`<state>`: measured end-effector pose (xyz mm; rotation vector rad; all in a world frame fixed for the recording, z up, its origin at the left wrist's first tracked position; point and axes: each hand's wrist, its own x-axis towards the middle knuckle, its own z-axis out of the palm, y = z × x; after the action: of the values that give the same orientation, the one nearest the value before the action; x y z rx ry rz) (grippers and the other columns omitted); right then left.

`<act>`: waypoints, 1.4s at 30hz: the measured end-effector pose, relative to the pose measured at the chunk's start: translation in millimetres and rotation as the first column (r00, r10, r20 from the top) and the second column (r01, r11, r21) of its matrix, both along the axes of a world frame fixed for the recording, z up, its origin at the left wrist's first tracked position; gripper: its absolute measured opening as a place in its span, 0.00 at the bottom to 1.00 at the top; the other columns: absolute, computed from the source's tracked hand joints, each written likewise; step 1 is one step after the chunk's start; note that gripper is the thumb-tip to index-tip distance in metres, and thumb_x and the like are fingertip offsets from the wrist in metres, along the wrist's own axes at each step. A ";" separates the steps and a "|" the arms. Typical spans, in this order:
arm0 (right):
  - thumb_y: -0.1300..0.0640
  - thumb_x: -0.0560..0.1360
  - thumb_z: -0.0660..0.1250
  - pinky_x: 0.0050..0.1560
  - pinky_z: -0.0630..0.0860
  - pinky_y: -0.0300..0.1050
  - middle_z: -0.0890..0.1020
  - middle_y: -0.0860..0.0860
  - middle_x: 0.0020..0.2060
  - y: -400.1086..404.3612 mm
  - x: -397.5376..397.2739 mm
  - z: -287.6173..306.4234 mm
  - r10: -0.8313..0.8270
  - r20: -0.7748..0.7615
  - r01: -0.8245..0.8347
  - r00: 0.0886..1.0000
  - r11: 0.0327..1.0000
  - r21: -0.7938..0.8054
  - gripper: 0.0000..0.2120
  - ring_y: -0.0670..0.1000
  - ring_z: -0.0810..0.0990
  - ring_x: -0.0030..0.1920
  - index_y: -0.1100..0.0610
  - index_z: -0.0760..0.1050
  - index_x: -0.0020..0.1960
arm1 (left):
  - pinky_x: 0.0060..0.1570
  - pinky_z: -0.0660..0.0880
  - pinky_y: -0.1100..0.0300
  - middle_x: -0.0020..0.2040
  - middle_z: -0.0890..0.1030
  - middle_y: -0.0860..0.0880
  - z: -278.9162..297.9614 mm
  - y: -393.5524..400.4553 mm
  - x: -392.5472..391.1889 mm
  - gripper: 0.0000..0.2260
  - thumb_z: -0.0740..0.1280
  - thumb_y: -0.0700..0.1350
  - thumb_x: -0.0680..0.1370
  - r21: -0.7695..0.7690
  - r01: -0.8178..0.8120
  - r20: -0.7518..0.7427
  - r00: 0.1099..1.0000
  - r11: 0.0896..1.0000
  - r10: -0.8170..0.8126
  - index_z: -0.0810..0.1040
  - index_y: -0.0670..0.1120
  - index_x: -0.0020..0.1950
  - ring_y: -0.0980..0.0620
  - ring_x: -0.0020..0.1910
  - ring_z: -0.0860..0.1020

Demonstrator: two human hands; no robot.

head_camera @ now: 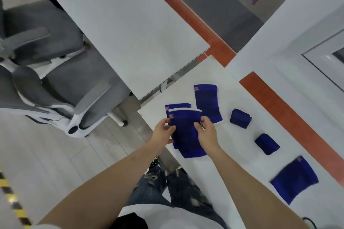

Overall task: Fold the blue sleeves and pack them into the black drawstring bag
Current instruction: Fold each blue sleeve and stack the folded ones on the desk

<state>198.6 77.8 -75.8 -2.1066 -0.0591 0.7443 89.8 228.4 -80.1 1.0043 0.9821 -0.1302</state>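
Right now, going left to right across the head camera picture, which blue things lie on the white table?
Sleeve held by both hands → flat sleeve behind it → first folded bundle → second folded bundle → flat sleeve nearest the right edge.

A white table (pixel 232 163) carries blue sleeves: two overlapping flat ones (pixel 188 135) near its left edge, another flat one (pixel 207 103) just beyond, two folded bundles (pixel 240 118) (pixel 267 144) further right, and a flat sleeve (pixel 295 179) nearest the right
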 end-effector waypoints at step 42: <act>0.46 0.81 0.69 0.38 0.73 0.45 0.82 0.46 0.45 53.5 31.5 -69.9 0.085 0.139 -0.015 0.987 0.897 -0.442 0.10 0.50 0.81 0.43 0.50 0.72 0.55 | 0.53 0.77 0.57 0.60 0.81 0.50 -64.2 6.2 33.6 0.16 0.64 0.47 0.84 0.368 0.082 -0.227 0.974 0.926 0.004 0.71 0.51 0.72 0.53 0.54 0.80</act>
<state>230.2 131.3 -145.7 -2.6044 -0.0312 0.6668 123.4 234.6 -144.3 1.3840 1.2224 -0.0907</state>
